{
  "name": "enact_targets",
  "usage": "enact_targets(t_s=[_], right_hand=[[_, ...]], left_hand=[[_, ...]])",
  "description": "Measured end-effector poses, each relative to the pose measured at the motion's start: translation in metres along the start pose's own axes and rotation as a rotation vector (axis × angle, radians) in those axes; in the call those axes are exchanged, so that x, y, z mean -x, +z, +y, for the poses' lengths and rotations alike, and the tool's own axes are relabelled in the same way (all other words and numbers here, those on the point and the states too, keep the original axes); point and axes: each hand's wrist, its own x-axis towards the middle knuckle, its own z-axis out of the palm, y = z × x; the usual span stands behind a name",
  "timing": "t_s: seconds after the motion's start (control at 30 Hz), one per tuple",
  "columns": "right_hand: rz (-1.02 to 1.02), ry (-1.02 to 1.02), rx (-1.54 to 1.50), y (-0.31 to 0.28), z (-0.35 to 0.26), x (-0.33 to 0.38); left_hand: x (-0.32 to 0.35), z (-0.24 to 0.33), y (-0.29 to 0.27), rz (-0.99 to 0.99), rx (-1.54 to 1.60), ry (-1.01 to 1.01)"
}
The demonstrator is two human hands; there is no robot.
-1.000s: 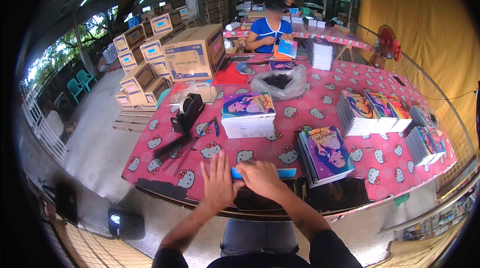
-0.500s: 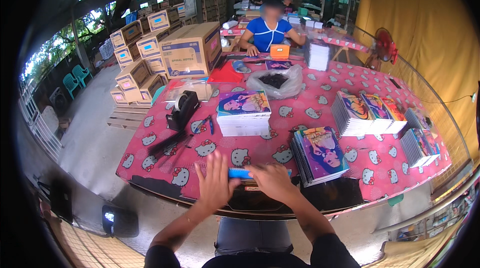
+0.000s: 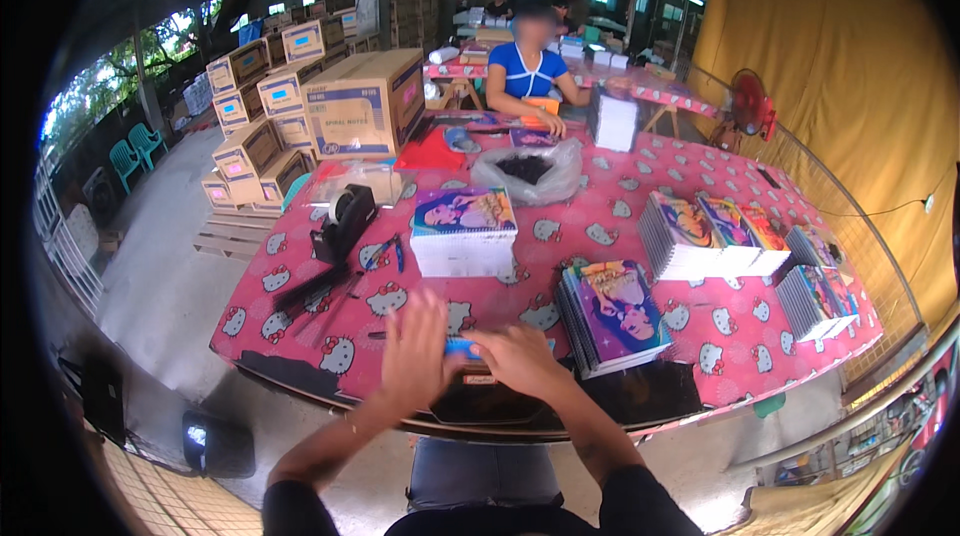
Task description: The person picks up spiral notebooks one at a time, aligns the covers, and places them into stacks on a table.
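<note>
At the near edge of the table lies a narrow blue strip-like thing (image 3: 461,347), mostly covered by my hands; its kind is not clear. My left hand (image 3: 414,356) lies against its left end with fingers stretched out, slightly blurred. My right hand (image 3: 518,360) has its fingers bent over the strip from the right. Just to the right sits a short stack of spiral notebooks (image 3: 618,316) with purple covers. Beyond my hands stands a taller notebook stack (image 3: 463,234). Pliers (image 3: 385,252) and thin black binding strands (image 3: 310,292) lie to the left.
A black tape dispenser (image 3: 343,224) stands at left, near a large carton (image 3: 360,106). A clear bag of black bits (image 3: 528,172) lies mid-table. More notebook stacks (image 3: 690,236) fill the right. Across the table sits a person in blue (image 3: 528,71). A red fan (image 3: 750,104) stands behind.
The whole view has shifted slightly. Less of the blue strip shows around my hands, which stay at the table edge. The person opposite has moved a hand forward over the items before them.
</note>
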Motion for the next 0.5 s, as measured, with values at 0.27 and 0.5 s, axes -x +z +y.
enact_targets(t_s=[0.27,0.5], right_hand=[[0.029,0.098,-0.071,-0.005,-0.007,0.005],[0.152,-0.024,-0.014,-0.025,-0.027,0.015]], left_hand=[[0.006,0.013,-0.006,-0.105,0.079,0.109],[0.033,0.017,0.004,-0.055,0.173,0.047]])
